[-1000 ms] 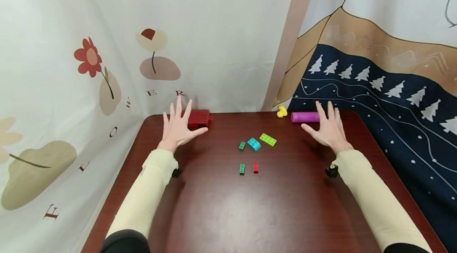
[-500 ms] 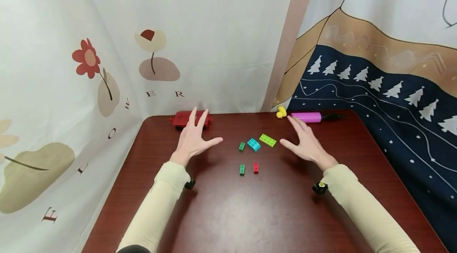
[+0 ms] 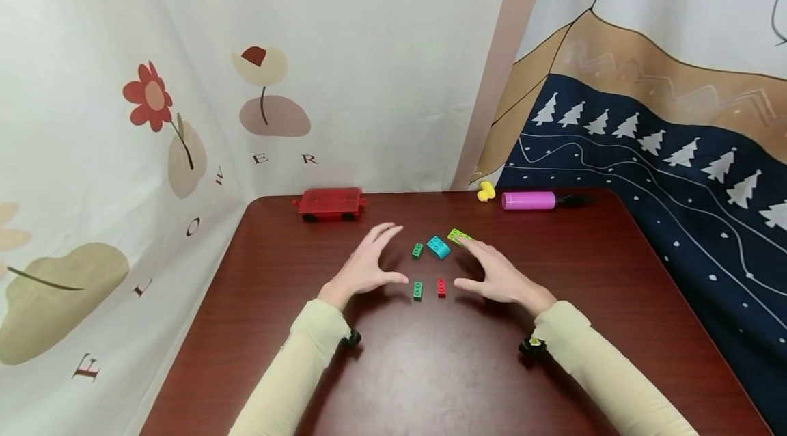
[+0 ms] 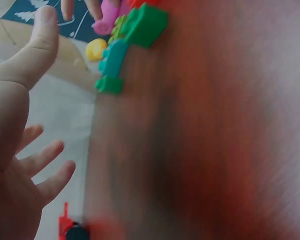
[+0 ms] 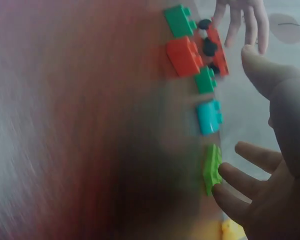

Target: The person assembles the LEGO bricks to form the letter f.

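Both hands hover over the table on either side of several toy building bricks, palms facing each other and fingers spread in a loose curve. My left hand (image 3: 367, 265) holds nothing; nearest to it are a green brick (image 3: 417, 291) and a second, farther green brick (image 3: 417, 251). My right hand (image 3: 501, 275), also without anything in it, is beside the red brick (image 3: 441, 288). Its fingers overlap the lime-green brick (image 3: 458, 236) in the head view. Between the hands lies a curved turquoise brick (image 3: 438, 247). In the right wrist view the turquoise brick (image 5: 209, 117) shows rounded sides.
A red toy wagon (image 3: 330, 203) with black wheels stands at the table's back left. Toward the back right lie a yellow toy piece (image 3: 486, 191) and a purple cylinder (image 3: 529, 201) with a dark end. Printed curtains hang behind and left of the dark red table (image 3: 406, 381).
Both hands have moved inward and nearer the person, from the wagon and purple cylinder to either side of the bricks. The wagon and cylinder are uncovered now. The bricks have stayed in place.
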`<act>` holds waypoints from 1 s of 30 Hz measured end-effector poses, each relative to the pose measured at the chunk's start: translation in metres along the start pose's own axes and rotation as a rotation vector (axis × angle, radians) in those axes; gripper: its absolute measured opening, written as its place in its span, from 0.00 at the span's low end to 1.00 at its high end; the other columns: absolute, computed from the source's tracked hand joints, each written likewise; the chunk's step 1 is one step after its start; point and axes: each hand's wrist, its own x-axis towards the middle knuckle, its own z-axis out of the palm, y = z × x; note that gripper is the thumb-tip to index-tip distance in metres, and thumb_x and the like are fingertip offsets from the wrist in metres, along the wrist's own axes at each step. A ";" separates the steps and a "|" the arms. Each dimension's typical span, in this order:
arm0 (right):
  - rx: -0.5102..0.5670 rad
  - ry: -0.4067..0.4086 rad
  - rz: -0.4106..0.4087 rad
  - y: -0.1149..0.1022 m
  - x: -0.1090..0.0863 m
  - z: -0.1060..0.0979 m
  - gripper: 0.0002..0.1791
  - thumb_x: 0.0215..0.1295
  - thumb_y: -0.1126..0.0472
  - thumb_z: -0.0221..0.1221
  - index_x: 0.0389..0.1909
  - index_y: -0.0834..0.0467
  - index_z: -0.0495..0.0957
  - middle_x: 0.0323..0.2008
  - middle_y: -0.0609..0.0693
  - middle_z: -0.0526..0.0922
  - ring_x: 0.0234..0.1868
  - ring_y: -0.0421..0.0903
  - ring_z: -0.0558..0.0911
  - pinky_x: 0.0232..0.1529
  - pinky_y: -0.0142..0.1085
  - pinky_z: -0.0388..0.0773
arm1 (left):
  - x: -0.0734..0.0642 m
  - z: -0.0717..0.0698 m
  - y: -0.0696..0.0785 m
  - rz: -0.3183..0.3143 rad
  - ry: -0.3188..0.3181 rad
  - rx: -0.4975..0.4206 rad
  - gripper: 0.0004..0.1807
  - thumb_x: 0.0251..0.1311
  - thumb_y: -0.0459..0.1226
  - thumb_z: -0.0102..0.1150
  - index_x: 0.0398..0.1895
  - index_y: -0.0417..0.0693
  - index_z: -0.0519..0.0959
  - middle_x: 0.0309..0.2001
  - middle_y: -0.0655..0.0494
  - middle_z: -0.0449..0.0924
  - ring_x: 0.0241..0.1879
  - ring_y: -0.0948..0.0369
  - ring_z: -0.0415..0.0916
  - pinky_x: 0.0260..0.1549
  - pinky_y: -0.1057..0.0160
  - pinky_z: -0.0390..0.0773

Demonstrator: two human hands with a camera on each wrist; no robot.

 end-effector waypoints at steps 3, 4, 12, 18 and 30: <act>0.019 -0.015 -0.010 -0.003 0.002 0.010 0.51 0.65 0.41 0.71 0.82 0.53 0.59 0.77 0.54 0.68 0.74 0.56 0.70 0.72 0.64 0.64 | -0.003 0.011 0.001 0.037 -0.066 -0.039 0.54 0.48 0.51 0.85 0.78 0.53 0.68 0.74 0.53 0.68 0.73 0.53 0.65 0.69 0.43 0.70; 0.032 -0.018 -0.007 -0.004 0.002 0.013 0.51 0.64 0.41 0.72 0.82 0.53 0.59 0.76 0.54 0.69 0.74 0.56 0.71 0.72 0.64 0.64 | -0.004 0.015 0.001 0.045 -0.088 -0.055 0.51 0.49 0.51 0.85 0.77 0.51 0.70 0.72 0.54 0.71 0.72 0.54 0.68 0.69 0.44 0.71; 0.033 -0.013 -0.076 -0.009 0.008 0.030 0.43 0.63 0.47 0.75 0.76 0.58 0.71 0.70 0.53 0.78 0.71 0.52 0.76 0.69 0.54 0.73 | -0.005 0.034 0.001 0.064 -0.181 -0.085 0.38 0.49 0.49 0.85 0.65 0.49 0.82 0.60 0.58 0.84 0.57 0.57 0.79 0.60 0.53 0.77; 0.011 -0.010 -0.106 -0.011 0.009 0.040 0.36 0.61 0.50 0.76 0.68 0.59 0.79 0.64 0.51 0.83 0.63 0.52 0.80 0.64 0.53 0.75 | -0.005 0.039 0.003 0.046 -0.195 -0.059 0.30 0.49 0.49 0.84 0.57 0.54 0.87 0.54 0.64 0.88 0.54 0.60 0.78 0.59 0.56 0.76; -0.015 0.050 -0.132 -0.014 0.008 0.048 0.21 0.61 0.55 0.77 0.54 0.56 0.89 0.60 0.53 0.86 0.61 0.55 0.78 0.61 0.53 0.75 | -0.001 0.041 0.003 0.073 -0.173 -0.035 0.20 0.54 0.47 0.82 0.50 0.53 0.89 0.47 0.63 0.89 0.46 0.61 0.78 0.51 0.58 0.77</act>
